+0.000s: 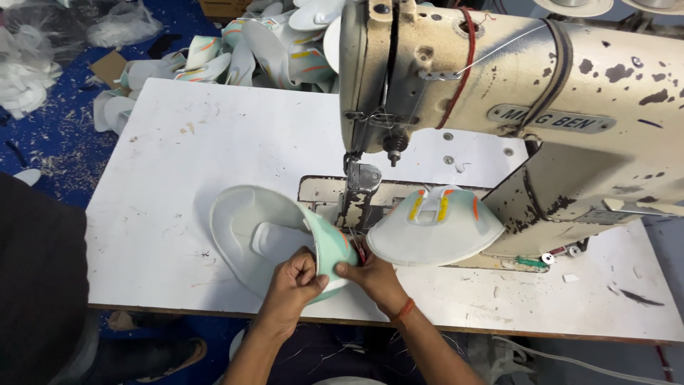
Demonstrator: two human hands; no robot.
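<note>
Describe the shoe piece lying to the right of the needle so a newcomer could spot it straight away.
Start at the big cream sewing machine on the white table. Below its arm, right of the needle, lies a pale domed shoe piece. Unlike the one in the hands, it lies untouched, showing yellow and orange stripes.

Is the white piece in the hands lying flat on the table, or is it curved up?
Curved up. The white piece stands as an open bowl on the table, its hollow showing, pinched at the rim by left hand and right hand.
</note>
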